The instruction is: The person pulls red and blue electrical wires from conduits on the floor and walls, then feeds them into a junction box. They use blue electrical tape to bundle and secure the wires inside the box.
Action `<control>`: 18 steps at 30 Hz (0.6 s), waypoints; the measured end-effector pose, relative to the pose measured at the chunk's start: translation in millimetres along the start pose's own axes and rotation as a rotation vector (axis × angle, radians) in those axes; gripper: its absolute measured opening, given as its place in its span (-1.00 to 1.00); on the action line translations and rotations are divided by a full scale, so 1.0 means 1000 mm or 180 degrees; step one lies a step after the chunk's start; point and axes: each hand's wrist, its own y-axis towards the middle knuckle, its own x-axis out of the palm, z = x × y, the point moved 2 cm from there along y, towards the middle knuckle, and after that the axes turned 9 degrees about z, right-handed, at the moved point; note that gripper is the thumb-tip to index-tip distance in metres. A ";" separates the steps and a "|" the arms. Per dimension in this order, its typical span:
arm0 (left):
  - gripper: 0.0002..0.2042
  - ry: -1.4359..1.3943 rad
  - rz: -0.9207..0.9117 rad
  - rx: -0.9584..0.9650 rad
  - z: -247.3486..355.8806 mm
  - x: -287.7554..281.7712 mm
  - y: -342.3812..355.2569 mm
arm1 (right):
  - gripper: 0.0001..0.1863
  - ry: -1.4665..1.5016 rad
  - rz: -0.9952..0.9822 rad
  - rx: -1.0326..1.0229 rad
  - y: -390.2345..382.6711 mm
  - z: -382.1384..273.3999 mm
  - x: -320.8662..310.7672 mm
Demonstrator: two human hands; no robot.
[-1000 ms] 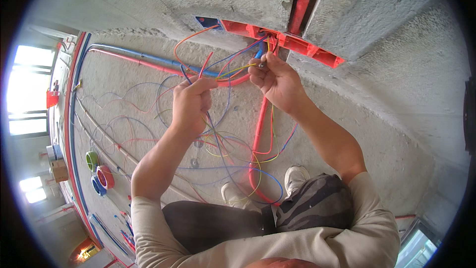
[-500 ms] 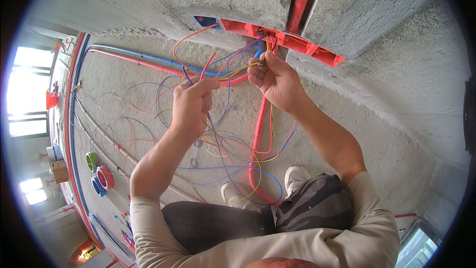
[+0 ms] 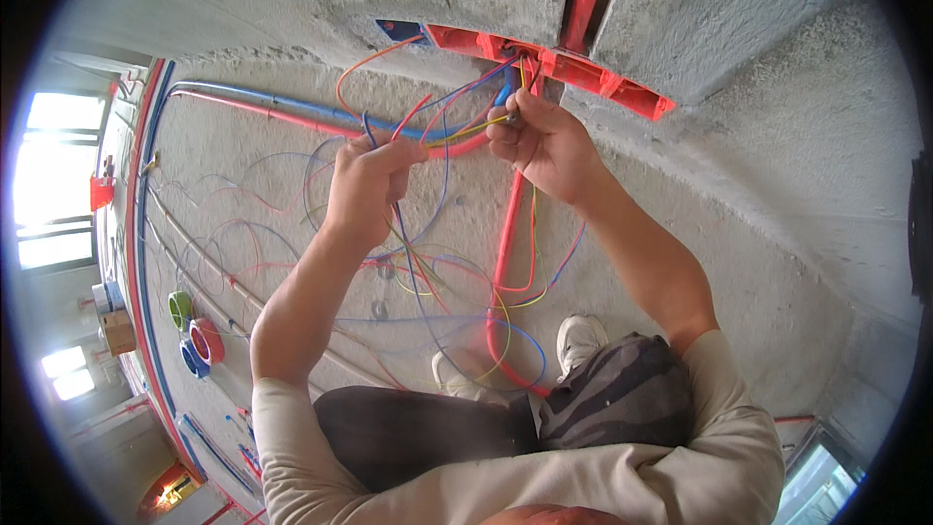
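Observation:
My left hand [image 3: 367, 185] is closed around a bundle of thin electrical wires, red, blue and yellow, whose ends stick up past the thumb. To its right, my right hand [image 3: 544, 146] pinches a small dark piece [image 3: 513, 119] at the yellow wire [image 3: 471, 131]; the fingers partly hide it, and I cannot make out its kind. Just beyond both hands, a row of red junction boxes [image 3: 593, 83] with a blue box [image 3: 400, 32] at its left end is set low in the wall. Wires come out of the boxes toward my hands.
Blue conduit [image 3: 292, 102] and red conduit [image 3: 505, 233] run over the concrete floor [image 3: 661, 282]. Loose wire loops [image 3: 437, 282] lie between my arms. Wire spools in green [image 3: 180, 311], red [image 3: 206, 342] and blue [image 3: 194, 360] stand at the left. My shoes [image 3: 581, 340] are near the red conduit.
My left hand has shifted slightly left and toward the wall with the wires. The right hand keeps its pinch, almost in place. The loose wire loops have moved a little.

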 end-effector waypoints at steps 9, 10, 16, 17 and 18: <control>-0.95 0.0374 0.0036 0.0286 0.002 0.003 0.003 | -0.77 -0.0101 0.0078 -0.0105 -0.002 -0.002 0.000; -0.97 0.0295 -0.0028 0.0279 0.002 0.000 0.005 | -0.77 -0.0094 0.0079 -0.0141 -0.002 -0.001 0.001; -0.96 0.0226 -0.0130 0.0190 0.004 0.000 0.004 | -0.78 -0.0026 -0.0022 -0.0174 0.000 0.001 0.001; -0.98 0.0190 -0.0165 0.0160 0.003 -0.002 0.005 | -0.79 -0.0030 -0.0054 -0.0167 0.000 0.001 0.001; -0.96 0.0173 -0.0201 0.0160 0.002 -0.001 0.005 | -0.80 0.0006 -0.0035 -0.0143 0.000 0.002 0.001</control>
